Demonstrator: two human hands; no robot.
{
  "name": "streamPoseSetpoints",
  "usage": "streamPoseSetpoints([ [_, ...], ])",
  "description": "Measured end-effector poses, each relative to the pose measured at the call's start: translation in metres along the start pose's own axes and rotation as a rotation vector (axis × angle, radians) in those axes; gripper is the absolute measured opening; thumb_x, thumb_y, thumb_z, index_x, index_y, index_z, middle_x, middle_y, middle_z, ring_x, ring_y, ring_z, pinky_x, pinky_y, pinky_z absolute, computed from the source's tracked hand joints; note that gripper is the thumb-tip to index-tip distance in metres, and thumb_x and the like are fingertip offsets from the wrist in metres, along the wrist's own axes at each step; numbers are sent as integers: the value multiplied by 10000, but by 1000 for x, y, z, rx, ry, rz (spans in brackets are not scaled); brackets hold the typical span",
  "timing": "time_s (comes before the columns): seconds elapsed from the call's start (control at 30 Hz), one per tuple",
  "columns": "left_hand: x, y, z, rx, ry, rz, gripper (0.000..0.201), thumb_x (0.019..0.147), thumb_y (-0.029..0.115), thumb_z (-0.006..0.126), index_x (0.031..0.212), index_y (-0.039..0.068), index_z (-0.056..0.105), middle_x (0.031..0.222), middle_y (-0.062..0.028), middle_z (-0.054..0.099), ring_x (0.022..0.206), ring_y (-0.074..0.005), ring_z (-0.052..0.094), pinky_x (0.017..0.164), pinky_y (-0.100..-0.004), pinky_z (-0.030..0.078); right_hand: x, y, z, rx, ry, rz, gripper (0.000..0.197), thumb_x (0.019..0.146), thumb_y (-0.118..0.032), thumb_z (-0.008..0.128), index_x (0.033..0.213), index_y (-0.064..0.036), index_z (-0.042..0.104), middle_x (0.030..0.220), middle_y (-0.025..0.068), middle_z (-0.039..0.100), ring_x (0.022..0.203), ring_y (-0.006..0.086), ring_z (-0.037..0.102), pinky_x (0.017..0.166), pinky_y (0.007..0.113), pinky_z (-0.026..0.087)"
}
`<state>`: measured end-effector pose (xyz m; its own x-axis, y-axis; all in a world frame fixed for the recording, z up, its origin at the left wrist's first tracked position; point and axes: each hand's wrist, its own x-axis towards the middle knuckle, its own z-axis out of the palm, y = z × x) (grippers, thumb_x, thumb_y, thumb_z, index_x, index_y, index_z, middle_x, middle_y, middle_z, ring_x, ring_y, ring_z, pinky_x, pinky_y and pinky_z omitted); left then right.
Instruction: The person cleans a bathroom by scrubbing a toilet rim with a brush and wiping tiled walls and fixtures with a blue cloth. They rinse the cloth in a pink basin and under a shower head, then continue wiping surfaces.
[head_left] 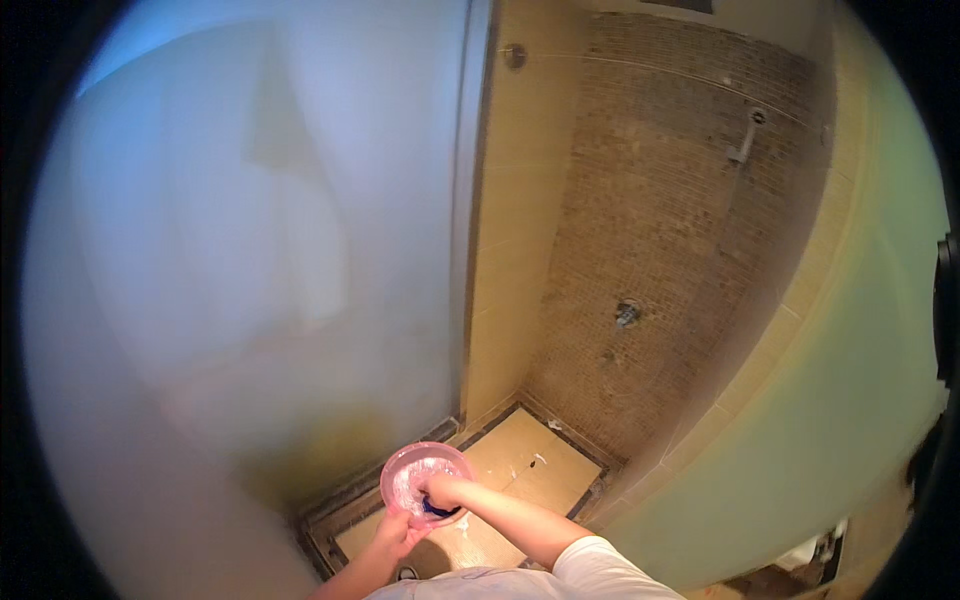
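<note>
A pink round basin (388,478) is held up over the shower floor, with what looks like shiny, sudsy water (425,470) in it. My left hand (402,533) grips its near left rim. Reaching in from the right, my right hand (443,491) is down inside the basin with its fingers curled. Under those fingers lies a dark blue thing (436,509), soft-looking like cloth, though its kind cannot be made out. The fingertips of the right hand are partly hidden.
A frosted glass panel (270,300) rises at the left, and a pale green curved one (800,420) at the right. Ahead, a brown mosaic wall (640,200) carries a metal valve (627,314) and a shower head (743,145). White bits lie on the tile floor (525,470).
</note>
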<state>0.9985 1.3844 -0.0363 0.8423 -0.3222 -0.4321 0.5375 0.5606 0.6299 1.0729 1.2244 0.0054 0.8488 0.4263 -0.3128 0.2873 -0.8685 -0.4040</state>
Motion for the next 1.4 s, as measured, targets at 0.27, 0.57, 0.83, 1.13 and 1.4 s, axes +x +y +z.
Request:
streamPoseSetpoints([
  [0.27, 91, 82, -12, 232, -183, -200, 480, 890, -43, 333, 1332, 134, 389, 1177, -163, 579, 940, -311, 658, 672, -367, 610, 40, 16, -36, -44, 137, 351, 256, 814, -174, 550, 975, -46, 702, 1025, 171, 669, 972, 319, 646, 811, 420, 517],
  [0.57, 160, 117, 16, 326, -285, -332, 506, 875, -50, 365, 1321, 190, 379, 1214, -131, 558, 1029, -274, 622, 761, -419, 585, 49, 39, -67, -46, 97, 299, 245, 819, -286, 596, 1018, -194, 705, 1034, 147, 639, 889, 310, 653, 753, 434, 525],
  [0.83, 252, 107, 67, 380, -365, -460, 464, 913, -1, 359, 1326, 210, 368, 1218, -107, 564, 1006, -266, 633, 768, -426, 583, 68, 114, -114, -20, -58, 379, 275, 781, -255, 620, 1009, -120, 697, 1051, 164, 639, 886, 334, 650, 755, 422, 525],
  [1.13, 336, 104, 181, 376, -355, -446, 311, 937, 66, 431, 1237, 133, 478, 1074, -122, 640, 874, -250, 677, 670, -354, 606, 72, 235, -172, -41, 298, 552, 303, 918, -312, 464, 1088, -147, 652, 1051, 156, 621, 927, 323, 643, 786, 431, 517],
  [1.4, 422, 108, 253, 333, -731, -445, 415, 917, 45, 378, 1325, 109, 416, 1177, -138, 594, 989, -266, 643, 718, -314, 590, 79, 306, -225, -53, 226, 643, 324, 905, -236, 464, 1148, -97, 627, 1142, 181, 582, 1056, 316, 595, 890, 405, 487],
])
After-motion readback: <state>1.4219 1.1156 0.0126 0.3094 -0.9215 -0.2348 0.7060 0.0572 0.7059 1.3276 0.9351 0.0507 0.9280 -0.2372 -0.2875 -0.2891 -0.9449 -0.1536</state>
